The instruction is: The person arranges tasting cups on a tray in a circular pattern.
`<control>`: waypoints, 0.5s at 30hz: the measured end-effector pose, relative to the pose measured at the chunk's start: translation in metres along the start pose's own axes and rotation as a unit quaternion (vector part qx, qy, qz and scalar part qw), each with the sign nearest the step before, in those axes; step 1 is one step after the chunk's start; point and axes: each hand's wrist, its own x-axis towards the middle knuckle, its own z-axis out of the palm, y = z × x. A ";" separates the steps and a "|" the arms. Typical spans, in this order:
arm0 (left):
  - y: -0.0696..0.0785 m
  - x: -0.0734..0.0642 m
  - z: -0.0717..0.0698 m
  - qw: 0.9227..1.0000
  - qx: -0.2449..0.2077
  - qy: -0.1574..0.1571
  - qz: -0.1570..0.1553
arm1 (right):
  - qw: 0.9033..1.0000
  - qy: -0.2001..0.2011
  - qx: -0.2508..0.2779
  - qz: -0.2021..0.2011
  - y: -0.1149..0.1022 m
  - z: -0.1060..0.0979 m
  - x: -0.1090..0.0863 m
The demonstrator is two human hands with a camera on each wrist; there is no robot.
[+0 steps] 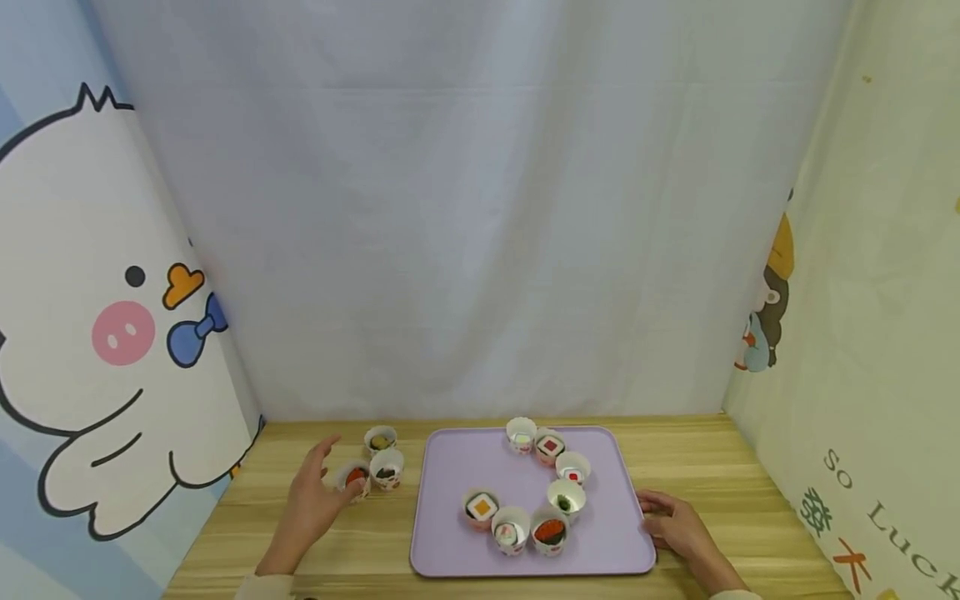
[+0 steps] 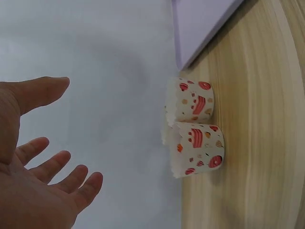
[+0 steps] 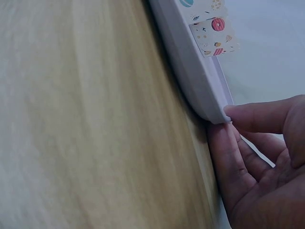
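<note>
My left hand (image 1: 309, 498) hovers at the left with thumb and fingers spread apart, holding nothing. Just beyond its thumb, in the head view, stands a patterned paper cup (image 1: 355, 482) with an orange-red topped piece inside. Two more paper cups, one with a dark-edged piece (image 1: 387, 469) and one with a yellowish-green piece (image 1: 381, 440), are grouped with it. The left wrist view shows the hand apart from the printed cups (image 2: 198, 150). At the right, my right hand (image 1: 678, 527) pinches the edge of the lilac tray (image 1: 450, 467), thumb on the rim and fingers underneath.
Several paper cups with sushi-like pieces stand on the tray in a curve, from a cup at the back (image 1: 521, 436) to one with an orange-centred white square (image 1: 481, 507). The wooden table (image 1: 690, 454) meets a grey-white curtain (image 1: 480, 250) behind; printed cloths hang on both sides.
</note>
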 end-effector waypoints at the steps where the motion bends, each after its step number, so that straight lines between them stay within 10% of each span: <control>1: -0.005 0.002 -0.001 1.000 -0.007 -0.008 -0.010 | 1.000 0.000 0.001 -0.001 0.000 0.000 0.000; 15: -0.058 0.025 0.018 0.990 -0.085 -0.054 -0.100 | 1.000 0.004 0.008 -0.003 -0.003 0.000 -0.003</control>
